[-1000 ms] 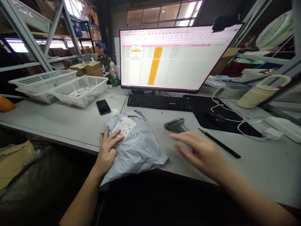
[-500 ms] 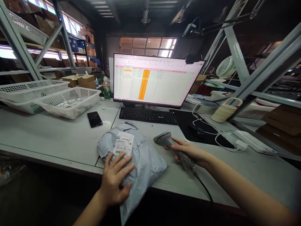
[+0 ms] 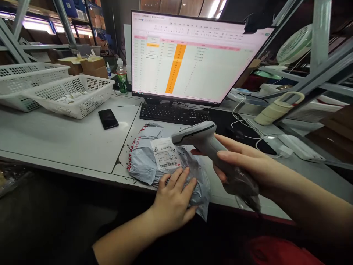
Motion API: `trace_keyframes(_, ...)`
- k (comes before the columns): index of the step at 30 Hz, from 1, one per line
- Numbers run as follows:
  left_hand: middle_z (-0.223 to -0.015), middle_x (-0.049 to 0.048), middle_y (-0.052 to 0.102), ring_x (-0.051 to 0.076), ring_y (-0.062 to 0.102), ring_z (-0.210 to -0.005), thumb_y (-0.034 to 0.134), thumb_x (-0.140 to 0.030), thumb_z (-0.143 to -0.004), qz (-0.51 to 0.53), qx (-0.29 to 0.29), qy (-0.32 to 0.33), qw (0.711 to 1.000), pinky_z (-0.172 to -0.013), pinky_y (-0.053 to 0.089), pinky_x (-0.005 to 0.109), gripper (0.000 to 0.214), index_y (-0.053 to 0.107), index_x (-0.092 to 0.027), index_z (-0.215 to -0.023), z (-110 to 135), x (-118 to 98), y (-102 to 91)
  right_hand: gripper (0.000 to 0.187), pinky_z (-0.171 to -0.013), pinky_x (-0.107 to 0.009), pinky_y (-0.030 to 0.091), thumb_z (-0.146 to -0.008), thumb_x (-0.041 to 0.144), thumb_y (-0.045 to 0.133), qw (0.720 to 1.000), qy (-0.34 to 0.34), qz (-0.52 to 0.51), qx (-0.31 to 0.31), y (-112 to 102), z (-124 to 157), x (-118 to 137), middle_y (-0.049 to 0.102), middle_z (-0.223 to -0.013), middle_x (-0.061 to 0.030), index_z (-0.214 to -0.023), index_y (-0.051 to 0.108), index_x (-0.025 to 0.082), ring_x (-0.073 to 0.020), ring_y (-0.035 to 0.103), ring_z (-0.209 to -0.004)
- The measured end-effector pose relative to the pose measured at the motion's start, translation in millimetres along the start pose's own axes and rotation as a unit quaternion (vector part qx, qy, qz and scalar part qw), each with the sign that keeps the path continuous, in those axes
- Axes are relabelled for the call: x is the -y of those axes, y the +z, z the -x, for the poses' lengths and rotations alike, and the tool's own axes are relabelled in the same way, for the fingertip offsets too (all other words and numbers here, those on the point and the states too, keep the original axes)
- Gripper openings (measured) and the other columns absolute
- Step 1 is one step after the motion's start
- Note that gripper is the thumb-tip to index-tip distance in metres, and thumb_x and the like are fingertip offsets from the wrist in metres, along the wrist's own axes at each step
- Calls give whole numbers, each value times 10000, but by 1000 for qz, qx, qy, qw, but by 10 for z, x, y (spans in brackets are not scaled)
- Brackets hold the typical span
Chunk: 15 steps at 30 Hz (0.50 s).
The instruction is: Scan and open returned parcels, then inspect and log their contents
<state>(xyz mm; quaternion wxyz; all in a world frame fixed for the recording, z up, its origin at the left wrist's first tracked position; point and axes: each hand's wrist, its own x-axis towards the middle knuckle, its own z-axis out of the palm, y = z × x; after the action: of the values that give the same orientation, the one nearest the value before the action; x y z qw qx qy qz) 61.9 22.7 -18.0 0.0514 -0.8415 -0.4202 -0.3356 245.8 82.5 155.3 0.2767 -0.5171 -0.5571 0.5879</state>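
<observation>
A grey plastic mailing bag [image 3: 143,167] with red print lies at the table's front edge, part of it hanging over. On its top is a white shipping label [image 3: 166,154] with barcodes. My left hand [image 3: 175,197] rests flat on the bag just below the label, fingers spread. Wrapped round the handle of a grey barcode scanner [image 3: 202,136] is my right hand [image 3: 234,158]. The scanner is raised above the bag's right side, its head pointing left over the label's upper right corner. Clear plastic covers the lower handle.
Behind the bag stand a black keyboard [image 3: 173,114] and a monitor [image 3: 154,73] showing a spreadsheet. To the left are a phone [image 3: 108,119], white baskets [image 3: 79,106] and a green bottle [image 3: 121,77]. A mouse [image 3: 234,132], cables and a cream cup [image 3: 271,112] are on the right.
My right hand has lifted the scanner, bringing its head over the label. The bag has turned and shifted, with my left hand still on it. The view has tilted down.
</observation>
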Motion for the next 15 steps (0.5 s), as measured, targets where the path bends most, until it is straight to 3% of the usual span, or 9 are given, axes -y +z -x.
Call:
trace_keyframes(2, -1593, 106, 365, 268, 306, -1464, 583, -519, -906, -1, 5, -7, 1000, -1110, 225, 437, 625, 493, -196, -1433, -14, -14, 5, 920, -374, -216, 426, -794, 545, 721, 1000, 8, 20, 18, 89, 53, 15, 650, -665, -20, -1569, 329, 240, -148, 551, -461)
trace_keyframes(6, -1601, 101, 351, 264, 292, -1469, 594, -518, -897, -3, 10, -8, 1000, -1111, 224, 439, 646, 478, -199, -1446, -1, -28, 4, 997, -366, -215, 396, -799, 593, 711, 998, 16, 53, 22, 167, 163, 44, 624, -612, -11, -1598, 258, 206, -141, 532, -438)
trace_keyframes(15, -1601, 114, 346, 276, 297, -1469, 627, -490, -884, 19, 1, -12, 1000, -1100, 241, 452, 668, 459, -193, -1458, 32, -22, 52, 1025, -369, -240, 420, -790, 588, 722, 996, 46, 80, -7, 91, 377, 77, 606, -600, -3, -1613, 207, 258, -173, 557, -469)
